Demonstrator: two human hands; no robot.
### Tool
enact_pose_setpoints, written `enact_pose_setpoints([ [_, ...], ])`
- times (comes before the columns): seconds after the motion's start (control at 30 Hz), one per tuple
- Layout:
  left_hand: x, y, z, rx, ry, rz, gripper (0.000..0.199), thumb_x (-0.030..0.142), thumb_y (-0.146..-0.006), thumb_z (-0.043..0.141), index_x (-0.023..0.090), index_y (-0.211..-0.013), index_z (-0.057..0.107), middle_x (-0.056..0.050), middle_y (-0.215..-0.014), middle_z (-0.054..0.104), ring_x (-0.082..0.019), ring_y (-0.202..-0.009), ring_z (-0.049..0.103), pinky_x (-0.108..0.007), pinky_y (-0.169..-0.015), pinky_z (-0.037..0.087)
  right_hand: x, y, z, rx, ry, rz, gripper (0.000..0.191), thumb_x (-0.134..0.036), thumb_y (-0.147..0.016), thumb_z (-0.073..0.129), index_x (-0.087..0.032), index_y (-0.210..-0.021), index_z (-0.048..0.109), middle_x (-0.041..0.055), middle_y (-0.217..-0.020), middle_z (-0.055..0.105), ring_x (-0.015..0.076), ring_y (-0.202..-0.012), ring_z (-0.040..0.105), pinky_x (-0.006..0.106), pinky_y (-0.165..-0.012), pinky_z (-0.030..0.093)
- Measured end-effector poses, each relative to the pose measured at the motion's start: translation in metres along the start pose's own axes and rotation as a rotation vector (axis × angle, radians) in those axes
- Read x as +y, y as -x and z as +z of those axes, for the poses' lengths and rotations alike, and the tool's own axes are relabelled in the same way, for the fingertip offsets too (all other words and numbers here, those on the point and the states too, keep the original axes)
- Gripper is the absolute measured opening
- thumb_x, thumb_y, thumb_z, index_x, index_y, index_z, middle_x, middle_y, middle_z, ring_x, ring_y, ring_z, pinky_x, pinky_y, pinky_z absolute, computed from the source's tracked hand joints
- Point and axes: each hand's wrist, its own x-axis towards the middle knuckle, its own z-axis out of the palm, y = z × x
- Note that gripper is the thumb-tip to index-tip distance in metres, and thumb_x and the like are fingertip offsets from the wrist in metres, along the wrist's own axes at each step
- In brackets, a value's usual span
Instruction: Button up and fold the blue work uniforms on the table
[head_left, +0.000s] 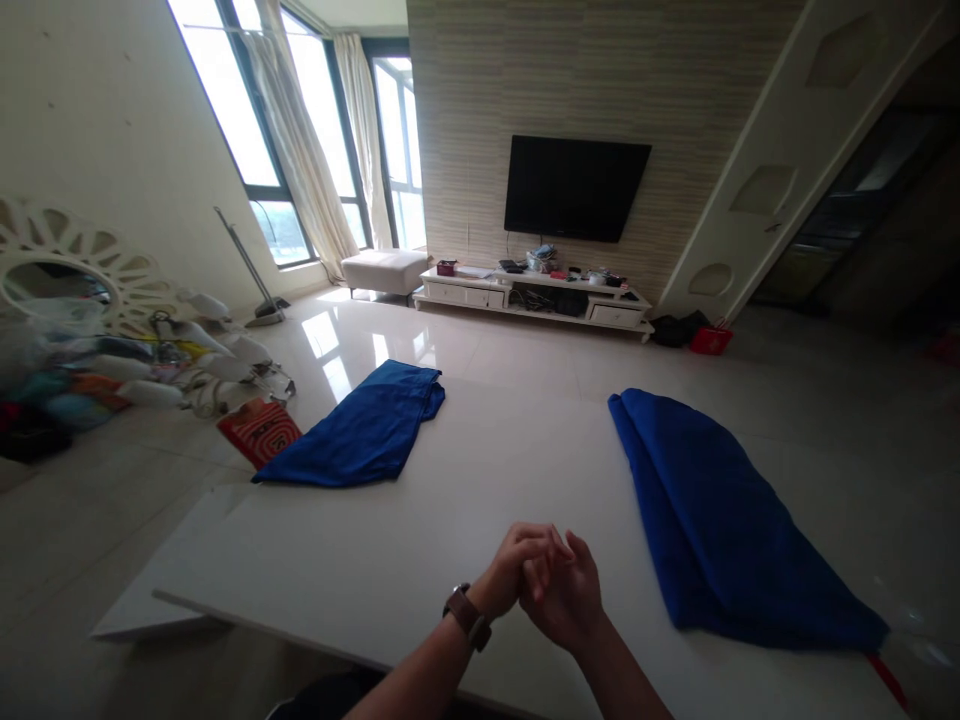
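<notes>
Above the near part of the white table (480, 460), my left hand (511, 568) and my right hand (568, 600) are clasped together. The left fingers curl against the right hand, and the right thumb points up. No object shows between them, though part of the fingers is hidden. A watch with a brown strap (469, 617) is on my left wrist. Folded blue cloth (360, 425) lies at the table's far left. A larger folded blue cloth (720, 510) lies to the right of my hands, apart from them.
A red patterned bag (260, 432) sits beyond the left cloth. Further off are a low white TV cabinet (465, 292) with clutter, a wall television (576, 188), and a footstool (384, 270). Piled items (172, 350) fill the left floor. A red container (711, 340) stands right.
</notes>
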Motion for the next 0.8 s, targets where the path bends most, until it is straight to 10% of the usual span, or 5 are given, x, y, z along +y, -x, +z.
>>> enact_pose_setpoints([
  [0.33,0.012,-0.001,0.006,-0.023,0.559,0.066,0.059,0.057,-0.081,0.054,0.023,-0.041,0.029,0.004,-0.041,0.022,-0.011,-0.049,0.034,-0.038,-0.074,0.042,-0.013,0.001,-0.033,-0.362,0.068,0.408,0.114,-0.100,-0.066,0.043,-0.014,-0.139,0.049,0.0089,-0.072,0.075,0.0157,-0.034,0.052,0.021,-0.038,0.025],
  [0.53,0.020,0.010,0.000,0.083,0.599,0.018,0.070,0.071,-0.086,0.041,0.024,-0.038,0.024,0.005,-0.039,0.014,-0.010,-0.044,0.026,-0.037,-0.067,0.038,-0.025,0.008,-0.017,-0.379,0.165,0.424,0.101,-0.094,-0.072,0.053,-0.018,-0.139,0.047,0.0189,-0.100,0.078,0.0211,-0.056,0.070,0.021,-0.043,0.035],
  [0.8,0.022,0.031,0.006,0.192,0.688,-0.007,0.066,0.061,-0.075,0.058,0.025,-0.039,0.016,0.007,-0.035,0.007,-0.006,-0.037,0.013,-0.033,-0.050,0.013,-0.023,0.004,-0.015,-0.467,0.402,0.523,0.096,-0.084,-0.078,0.062,-0.011,-0.141,0.056,0.0130,-0.080,0.077,0.0243,-0.069,0.069,0.034,-0.069,0.051],
])
